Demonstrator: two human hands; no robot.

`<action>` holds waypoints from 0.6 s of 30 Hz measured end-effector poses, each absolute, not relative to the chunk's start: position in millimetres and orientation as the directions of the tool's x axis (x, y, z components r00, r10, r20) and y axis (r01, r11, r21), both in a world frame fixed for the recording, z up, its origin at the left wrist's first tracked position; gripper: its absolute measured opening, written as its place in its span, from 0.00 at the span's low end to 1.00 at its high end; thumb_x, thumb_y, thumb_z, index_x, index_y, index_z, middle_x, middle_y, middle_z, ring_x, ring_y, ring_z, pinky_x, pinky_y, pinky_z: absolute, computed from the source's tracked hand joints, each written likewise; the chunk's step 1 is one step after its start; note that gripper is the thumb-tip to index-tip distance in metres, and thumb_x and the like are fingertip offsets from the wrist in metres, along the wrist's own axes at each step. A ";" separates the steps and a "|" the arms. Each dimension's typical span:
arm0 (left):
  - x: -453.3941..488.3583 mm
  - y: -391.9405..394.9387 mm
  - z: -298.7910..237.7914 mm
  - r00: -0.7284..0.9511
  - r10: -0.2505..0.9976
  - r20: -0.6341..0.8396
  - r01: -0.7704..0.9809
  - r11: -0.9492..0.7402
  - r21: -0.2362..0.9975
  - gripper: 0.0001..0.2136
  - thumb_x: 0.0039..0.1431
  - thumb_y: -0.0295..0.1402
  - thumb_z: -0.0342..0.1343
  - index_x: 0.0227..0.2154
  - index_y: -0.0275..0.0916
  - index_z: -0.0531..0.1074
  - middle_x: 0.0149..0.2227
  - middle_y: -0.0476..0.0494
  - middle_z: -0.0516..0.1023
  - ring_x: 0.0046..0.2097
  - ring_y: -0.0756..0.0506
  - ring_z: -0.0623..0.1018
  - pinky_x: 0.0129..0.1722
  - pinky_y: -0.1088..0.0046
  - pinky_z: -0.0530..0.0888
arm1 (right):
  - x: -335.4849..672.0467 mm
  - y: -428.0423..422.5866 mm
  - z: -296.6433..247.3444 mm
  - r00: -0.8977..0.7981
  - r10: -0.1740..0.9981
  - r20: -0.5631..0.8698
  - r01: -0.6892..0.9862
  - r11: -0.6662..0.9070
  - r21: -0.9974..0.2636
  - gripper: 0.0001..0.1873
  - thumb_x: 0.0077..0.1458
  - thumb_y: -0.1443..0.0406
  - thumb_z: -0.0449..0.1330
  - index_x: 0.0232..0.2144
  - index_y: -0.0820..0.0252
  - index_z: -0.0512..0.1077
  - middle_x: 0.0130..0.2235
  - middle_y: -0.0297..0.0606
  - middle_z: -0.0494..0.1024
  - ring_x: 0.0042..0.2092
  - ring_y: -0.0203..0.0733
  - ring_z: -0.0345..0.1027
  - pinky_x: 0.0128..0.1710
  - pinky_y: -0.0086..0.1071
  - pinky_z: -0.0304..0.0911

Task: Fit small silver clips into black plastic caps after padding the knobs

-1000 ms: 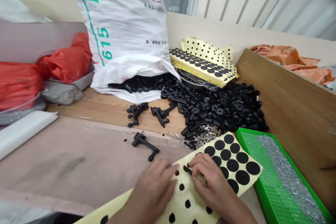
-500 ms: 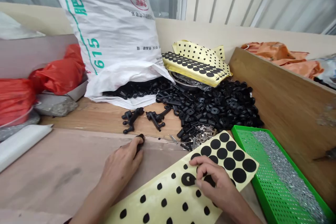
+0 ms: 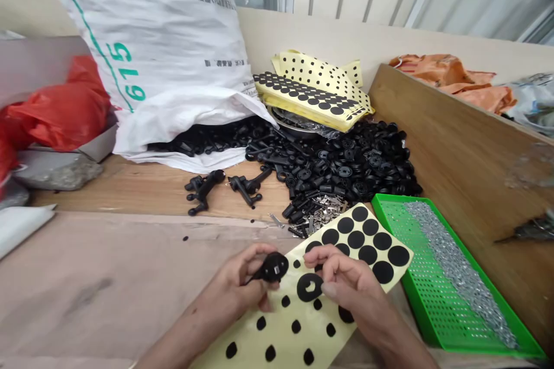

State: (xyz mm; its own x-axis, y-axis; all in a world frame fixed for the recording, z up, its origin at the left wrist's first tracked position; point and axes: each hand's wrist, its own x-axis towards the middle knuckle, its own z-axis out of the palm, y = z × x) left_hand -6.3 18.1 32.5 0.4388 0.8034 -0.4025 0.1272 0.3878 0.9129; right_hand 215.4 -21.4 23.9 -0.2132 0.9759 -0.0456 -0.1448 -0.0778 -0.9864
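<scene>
My left hand [image 3: 242, 282] grips a black plastic lever part [image 3: 270, 268] and holds it just above a yellow backing sheet [image 3: 303, 323]. That sheet carries black round pads [image 3: 367, 239] and small black dots. My right hand [image 3: 346, 285] pinches a black ring-shaped pad [image 3: 309, 287] between thumb and fingers, right beside the part. The two hands nearly touch over the sheet.
A pile of black plastic parts [image 3: 346, 167] lies behind, spilling from a white woven sack [image 3: 164, 57]. Two loose lever parts [image 3: 203, 187] rest on the wood. Small metal springs [image 3: 320, 216], a green perforated tray [image 3: 445, 277], stacked yellow sheets [image 3: 311, 92], red bags [image 3: 56, 109] and a wooden board [image 3: 459, 144] surround them.
My left hand took the black lever part from the tabletop and brought it back to the sheet. My right hand lifted a ring pad off the sheet. The view shifted left.
</scene>
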 end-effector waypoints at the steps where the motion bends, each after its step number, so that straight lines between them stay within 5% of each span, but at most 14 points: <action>1: -0.5 15.8 33.2 0.484 0.773 -0.409 0.107 0.412 0.905 0.20 0.45 0.34 0.55 0.44 0.40 0.63 0.30 0.50 0.75 0.24 0.51 0.73 0.27 0.74 0.68 | 215.6 -21.9 23.5 -0.211 0.976 -0.055 -0.155 -0.089 -0.984 0.05 0.47 0.64 0.61 0.24 0.58 0.69 0.45 0.41 0.73 0.48 0.46 0.66 0.43 0.35 0.63; 8: 17.5 11.6 43.8 0.574 0.689 -0.442 0.167 0.430 0.887 0.22 0.46 0.35 0.51 0.47 0.38 0.65 0.24 0.52 0.74 0.24 0.51 0.69 0.27 0.75 0.65 | 211.7 -24.7 22.8 -0.191 0.978 -0.089 -0.187 -0.125 -0.974 0.04 0.47 0.67 0.61 0.24 0.59 0.69 0.45 0.41 0.73 0.46 0.45 0.69 0.42 0.36 0.64; 18: 18.6 10.1 37.5 0.587 0.686 -0.431 0.165 0.419 0.893 0.25 0.46 0.35 0.52 0.50 0.38 0.67 0.41 0.46 0.76 0.25 0.52 0.71 0.30 0.74 0.66 | 211.8 -23.5 22.2 -0.187 0.971 -0.148 -0.162 -0.179 -0.970 0.04 0.45 0.68 0.62 0.22 0.59 0.69 0.42 0.39 0.73 0.41 0.41 0.66 0.37 0.30 0.62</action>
State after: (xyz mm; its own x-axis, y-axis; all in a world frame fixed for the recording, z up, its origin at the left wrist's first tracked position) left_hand 18.6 10.1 37.5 0.5865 0.6859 -0.4307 0.1652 0.4193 0.8927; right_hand 211.8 -23.5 22.2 -0.1868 0.9712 -0.1480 -0.1620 -0.1791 -0.9704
